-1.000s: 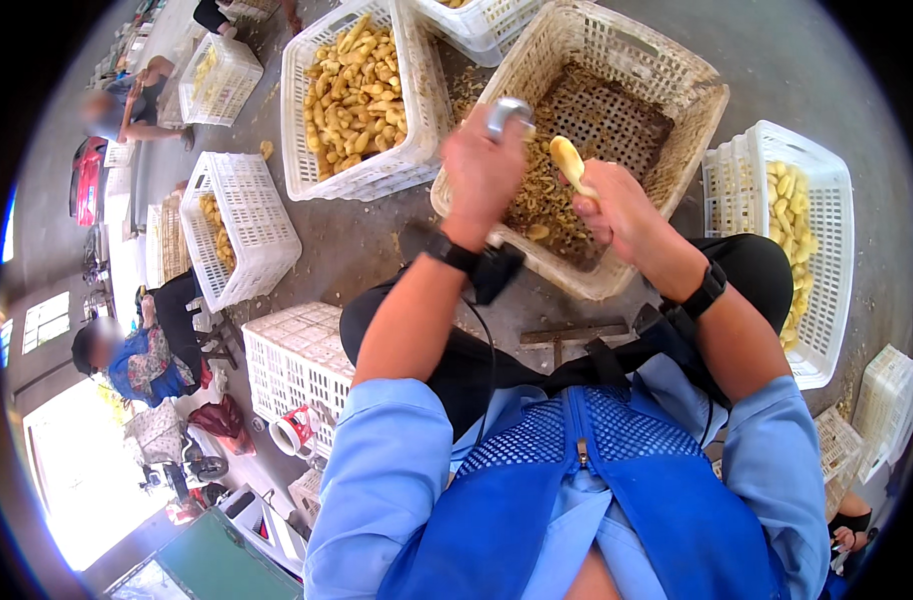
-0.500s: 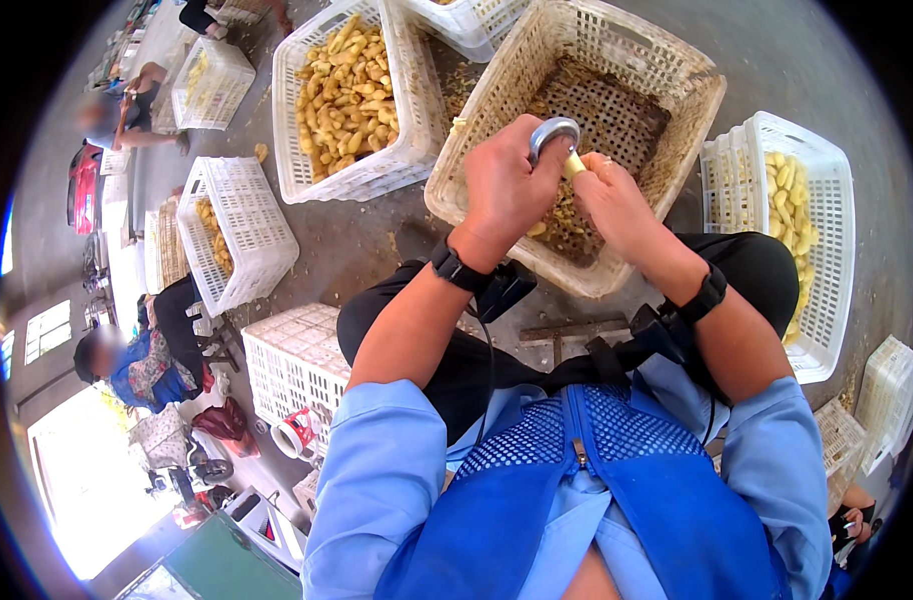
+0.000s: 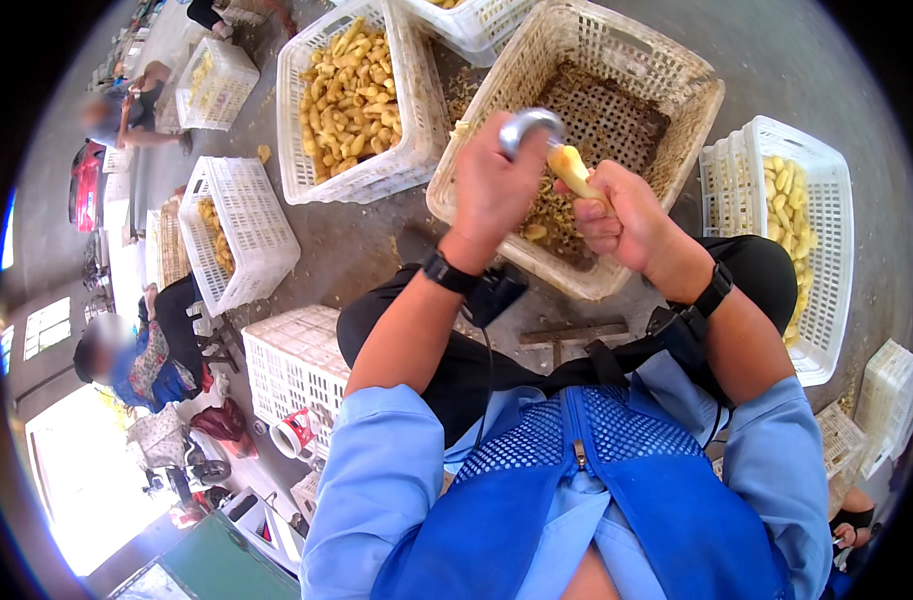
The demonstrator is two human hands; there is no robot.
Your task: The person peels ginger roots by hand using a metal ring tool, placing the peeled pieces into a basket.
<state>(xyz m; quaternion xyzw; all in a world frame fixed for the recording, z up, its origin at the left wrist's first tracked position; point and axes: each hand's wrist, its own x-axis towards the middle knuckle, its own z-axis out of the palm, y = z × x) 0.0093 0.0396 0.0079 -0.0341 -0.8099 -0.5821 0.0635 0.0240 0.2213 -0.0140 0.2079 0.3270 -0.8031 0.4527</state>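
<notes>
My left hand (image 3: 494, 185) is closed around a shiny metal tool (image 3: 530, 130) with a curved, rounded end; its exact kind is partly hidden by my fingers. In my right hand (image 3: 625, 212), a pale yellow piece of ginger (image 3: 574, 170) is gripped at its lower end, its browner tip pointing up and left toward the tool. Both hands are above a stained, cream plastic crate (image 3: 692, 130), where scraps (image 3: 557, 215) lie on the slatted bottom.
A white crate (image 3: 289, 120) of ginger (image 3: 352, 95) stands at far left, and another crate (image 3: 837, 250) with paler ginger (image 3: 789, 200) at right. More crates (image 3: 242, 215) sit on the left. Two people (image 3: 142, 360) sit farther left. A low wooden stand (image 3: 574, 333) is between my legs.
My left hand has shifted slightly left and down with the tool, away from the right hand. The ginger now shows more of its length, tilted up-left in my right fist.
</notes>
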